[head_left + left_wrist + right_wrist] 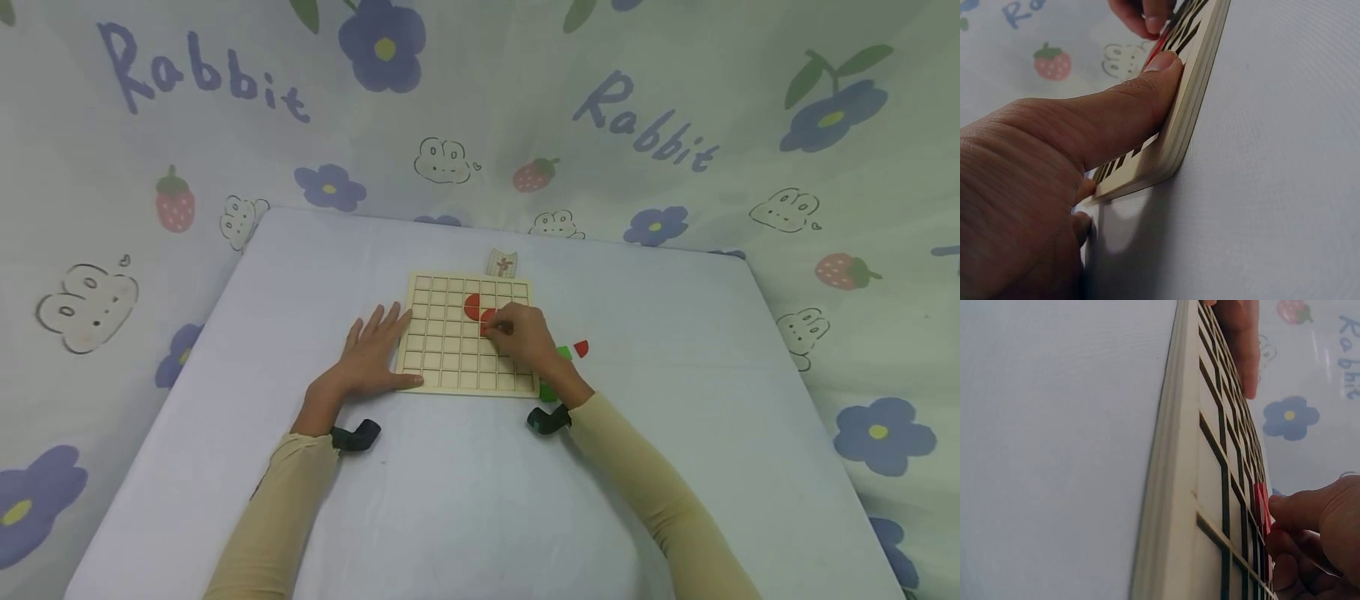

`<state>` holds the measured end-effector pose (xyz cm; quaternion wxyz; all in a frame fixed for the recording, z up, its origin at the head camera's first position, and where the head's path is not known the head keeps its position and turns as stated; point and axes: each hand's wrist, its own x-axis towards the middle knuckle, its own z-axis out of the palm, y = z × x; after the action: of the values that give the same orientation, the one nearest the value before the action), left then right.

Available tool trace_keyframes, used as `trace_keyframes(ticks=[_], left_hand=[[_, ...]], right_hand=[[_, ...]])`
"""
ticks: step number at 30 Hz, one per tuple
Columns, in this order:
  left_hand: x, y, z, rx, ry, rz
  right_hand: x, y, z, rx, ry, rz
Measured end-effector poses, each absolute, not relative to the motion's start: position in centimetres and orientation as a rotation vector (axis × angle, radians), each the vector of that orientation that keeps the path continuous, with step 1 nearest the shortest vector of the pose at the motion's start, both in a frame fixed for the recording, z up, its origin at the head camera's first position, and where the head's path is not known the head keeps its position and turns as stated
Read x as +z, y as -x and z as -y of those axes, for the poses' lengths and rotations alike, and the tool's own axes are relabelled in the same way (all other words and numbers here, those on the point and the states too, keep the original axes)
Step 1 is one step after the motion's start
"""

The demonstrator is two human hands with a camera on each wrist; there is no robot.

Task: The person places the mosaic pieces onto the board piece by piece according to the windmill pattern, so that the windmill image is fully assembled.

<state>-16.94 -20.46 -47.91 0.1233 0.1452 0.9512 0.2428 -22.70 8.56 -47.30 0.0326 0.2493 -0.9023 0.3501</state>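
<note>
Pale wooden gridded board (468,362): ahead, twelve o'clock. Your left hand (369,357): spread wide on its nine-o'clock edge. Your right hand (529,335): fingertips pinching flat red curved-edged piece (487,317), two o'clock of board centre. Step, seemingly: placing; next calls for squaring it.

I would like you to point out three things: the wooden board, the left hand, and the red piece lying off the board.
Wooden board (452,343): head view, on a bare square of its grid.
Left hand (366,363): head view, on the back of the hand.
Red piece (582,348): head view, middle of its top face.
</note>
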Motion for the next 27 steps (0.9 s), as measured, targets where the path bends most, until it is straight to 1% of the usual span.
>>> trace_keyframes(ticks=[7,18,27], left_hand=[[-48.0,16.9,20.4,0.704,-0.428,-2.774],[-48.1,17.0,20.5,0.685,-0.426,-2.778],[-48.2,16.9,20.4,0.687,-0.423,-2.787]], right_hand=[[-47.3,22.1,-10.4,1.076,-0.717,2.758],[-46.8,20.7,-14.5,1.069,-0.534,2.847],[-47.3,20.1,-17.7,1.011,-0.386,2.873]])
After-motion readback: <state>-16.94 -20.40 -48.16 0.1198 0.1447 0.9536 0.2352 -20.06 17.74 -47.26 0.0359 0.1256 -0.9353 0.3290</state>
